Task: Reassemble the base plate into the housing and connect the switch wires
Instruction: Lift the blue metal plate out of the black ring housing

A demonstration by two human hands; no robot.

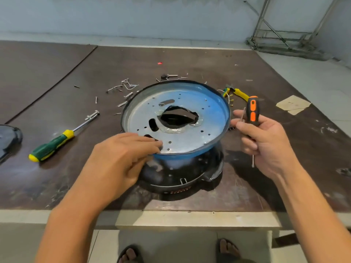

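Note:
A round metal base plate [190,114] with a blue rim, several small holes and a jagged central opening sits tilted on top of a black housing [182,173] in the middle of the table. My left hand [123,156] rests on the plate's near left edge, fingertips pressing its surface. At the plate's right edge, my right hand [266,141] grips an orange-and-black screwdriver [252,111], handle pointing up and thin shaft pointing down. It also holds a thin metal pin between the fingers. No switch wires show clearly.
A green-and-yellow screwdriver [51,146] lies on the brown table [57,73] at left. Loose screws and clips [123,88] are scattered behind the plate. Yellow-handled pliers [238,93] lie behind my right hand. A dark cover [9,139] sits at the far left, paper scraps [292,105] at right.

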